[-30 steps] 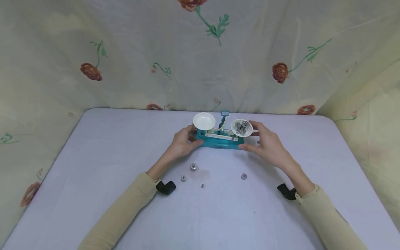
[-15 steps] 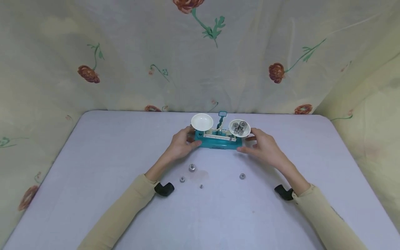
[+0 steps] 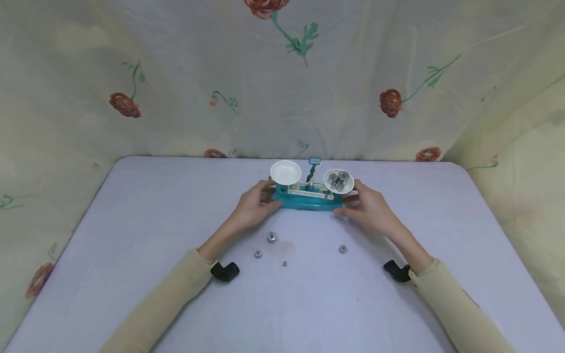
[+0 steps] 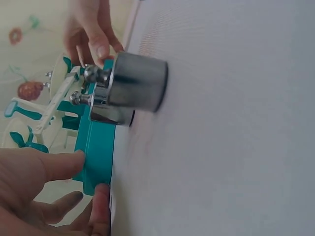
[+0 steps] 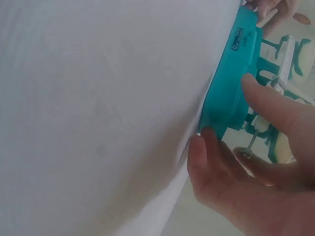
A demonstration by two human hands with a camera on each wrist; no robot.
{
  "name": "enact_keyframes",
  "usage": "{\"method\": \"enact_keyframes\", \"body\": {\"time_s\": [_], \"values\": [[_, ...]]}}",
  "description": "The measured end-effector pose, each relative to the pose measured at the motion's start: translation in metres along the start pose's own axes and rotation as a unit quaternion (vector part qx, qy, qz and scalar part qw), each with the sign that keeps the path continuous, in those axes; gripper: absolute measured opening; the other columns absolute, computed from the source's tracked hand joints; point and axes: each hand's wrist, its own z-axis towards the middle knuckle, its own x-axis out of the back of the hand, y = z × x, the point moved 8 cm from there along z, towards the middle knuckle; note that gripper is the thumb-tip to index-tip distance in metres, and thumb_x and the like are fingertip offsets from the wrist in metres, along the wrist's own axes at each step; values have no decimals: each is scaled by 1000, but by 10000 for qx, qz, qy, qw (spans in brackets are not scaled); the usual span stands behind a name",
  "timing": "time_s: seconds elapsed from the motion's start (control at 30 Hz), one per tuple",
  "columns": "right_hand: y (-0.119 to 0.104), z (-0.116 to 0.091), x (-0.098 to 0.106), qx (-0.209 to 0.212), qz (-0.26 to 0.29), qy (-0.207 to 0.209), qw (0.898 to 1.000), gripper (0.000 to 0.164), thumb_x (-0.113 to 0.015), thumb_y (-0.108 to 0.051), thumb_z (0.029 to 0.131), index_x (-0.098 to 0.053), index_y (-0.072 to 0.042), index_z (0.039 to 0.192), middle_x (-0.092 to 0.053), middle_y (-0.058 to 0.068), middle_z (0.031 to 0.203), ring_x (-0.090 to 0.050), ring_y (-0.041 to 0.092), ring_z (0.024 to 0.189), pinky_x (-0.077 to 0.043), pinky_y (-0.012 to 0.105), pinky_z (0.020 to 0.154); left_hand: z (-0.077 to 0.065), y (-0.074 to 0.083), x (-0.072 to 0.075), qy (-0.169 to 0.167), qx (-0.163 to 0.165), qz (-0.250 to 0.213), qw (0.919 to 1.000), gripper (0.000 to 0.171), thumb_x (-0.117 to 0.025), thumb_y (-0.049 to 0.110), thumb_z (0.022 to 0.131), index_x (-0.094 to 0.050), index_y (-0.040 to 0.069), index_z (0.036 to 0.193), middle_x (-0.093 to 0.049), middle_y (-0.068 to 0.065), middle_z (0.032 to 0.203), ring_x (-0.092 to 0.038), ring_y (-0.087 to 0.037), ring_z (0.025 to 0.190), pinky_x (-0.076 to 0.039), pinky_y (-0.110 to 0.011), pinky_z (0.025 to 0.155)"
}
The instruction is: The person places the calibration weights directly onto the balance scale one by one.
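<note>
A teal balance scale (image 3: 307, 202) with two white pans stands near the table's back edge. Its left pan (image 3: 286, 172) holds nothing; its right pan (image 3: 326, 187) carries several metal weights (image 3: 339, 181) with knobs. My left hand (image 3: 253, 206) holds the left end of the base, thumb in front; in the left wrist view the thumb (image 4: 66, 164) and a fingertip touch the teal base (image 4: 98, 147). At the other end my right hand (image 3: 372, 208) grips the base, its thumb (image 5: 266, 98) along the side and fingertips at the end. The farther fingers are partly hidden.
Loose on the white-covered table (image 3: 309, 304) stand a larger weight (image 3: 271, 237), a smaller one (image 3: 258, 253), a tiny one (image 3: 284, 263) and another weight (image 3: 342, 249) to the right. A floral curtain (image 3: 176, 122) hangs behind the table.
The scale stays put; the view has shifted a little. My left wrist and forearm have moved slightly left, and my right fingers have lowered a little beside the right pan.
</note>
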Motion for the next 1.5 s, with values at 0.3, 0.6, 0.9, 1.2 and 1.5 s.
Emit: {"method": "enact_keyframes", "body": {"time_s": [0.3, 0.6, 0.9, 1.2, 1.5], "values": [[1, 5, 0, -24, -15, -126, 9999, 78, -83, -14, 96, -42, 3, 160, -62, 30, 146, -69, 46, 127, -61, 54, 103, -14, 6, 1, 70, -5, 94, 9999, 66, -69, 20, 106, -39, 6, 163, -57, -21, 157, -72, -34, 124, -63, -45, 101], [2, 9, 2, 48, -68, -414, 9991, 74, -78, -11, 99, -41, 4, 160, -62, 31, 147, -67, 48, 130, -58, 57, 108, -28, 12, 4, 97, -78, 415, 9991, 67, -71, 22, 105, -40, 5, 162, -58, -21, 155, -71, -32, 115, -64, -43, 94], [1, 9, 0, 99, -110, -551, 9984, 71, -76, -12, 101, -40, 5, 160, -63, 32, 145, -66, 48, 131, -56, 59, 109, -40, 19, 8, 63, 133, 863, 9962, 73, -71, 27, 105, -35, 3, 165, -56, -21, 157, -68, -35, 125, -62, -48, 101], [2, 9, 1, 120, -86, -562, 9983, 69, -75, -15, 102, -41, 6, 159, -65, 30, 143, -67, 46, 131, -56, 59, 110, -53, 32, 3, 98, 74, 1466, 9891, 73, -74, 32, 103, -40, 7, 163, -53, -22, 159, -56, -42, 144, -55, -59, 111], [2, 9, -1, 149, -103, -561, 9983, 69, -75, -14, 102, -41, 4, 160, -64, 30, 143, -67, 46, 131, -57, 58, 109, -66, 58, -6, 171, -784, 1867, 9791, 49, -76, 24, 102, -62, 15, 149, -53, -22, 157, -50, -43, 136, -59, -55, 98]]}}
